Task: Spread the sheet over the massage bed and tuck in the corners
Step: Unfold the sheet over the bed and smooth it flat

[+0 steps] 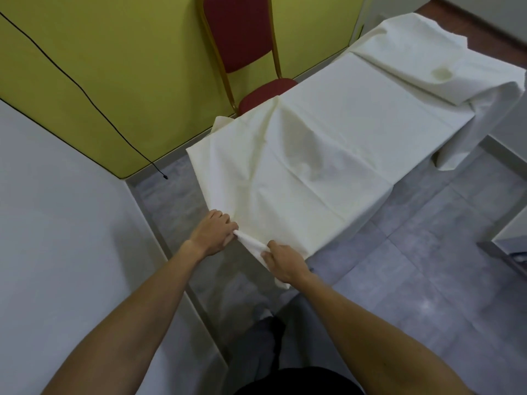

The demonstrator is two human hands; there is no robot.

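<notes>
I am looking down at a massage bed [445, 143] draped in a cream sheet [328, 149]. My left hand [212, 233] and right hand [285, 262] are both gripping a bunched corner of the sheet at the near end, the cloth stretching between them and hanging toward the grey tiled floor [399, 266]. A red chair [251, 52] is standing beside the bed against a yellow-green wall [114, 67]. A thin black cable [85, 94] is running down that wall.
</notes>
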